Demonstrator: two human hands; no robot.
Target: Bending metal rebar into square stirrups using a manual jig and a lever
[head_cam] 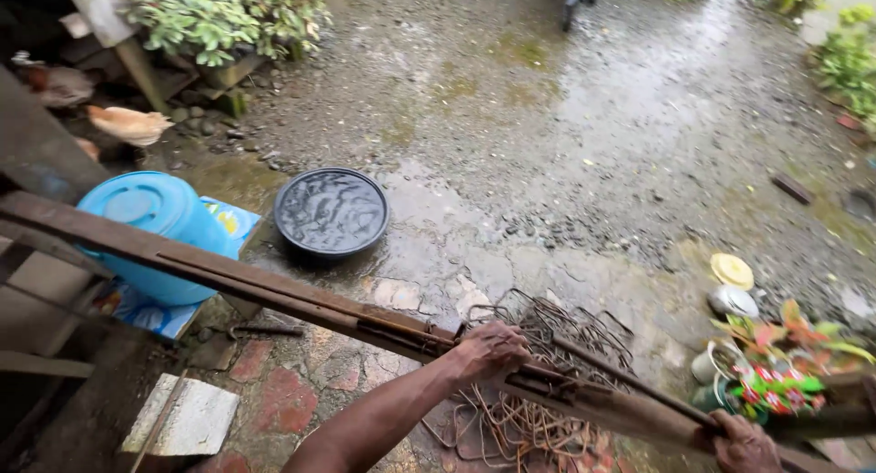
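Observation:
A long rusty steel bar (274,291) runs slantwise from the left edge down to the lower right. My left hand (490,350) is closed around it near its middle, forearm reaching in from the bottom. My right hand (744,443) grips the same bar close to its lower right end. Under the bar, between my hands, lies a pile of bent rusty wire loops (547,332) on the wet paving.
A blue drum with a lid (160,222) stands at the left under the bar's far part. A black basin of water (331,211) sits beyond it. Chickens (128,124) stand at upper left near plants (228,17). Potted plants and small pots (776,363) crowd the right; a pale slab (182,418) lies lower left.

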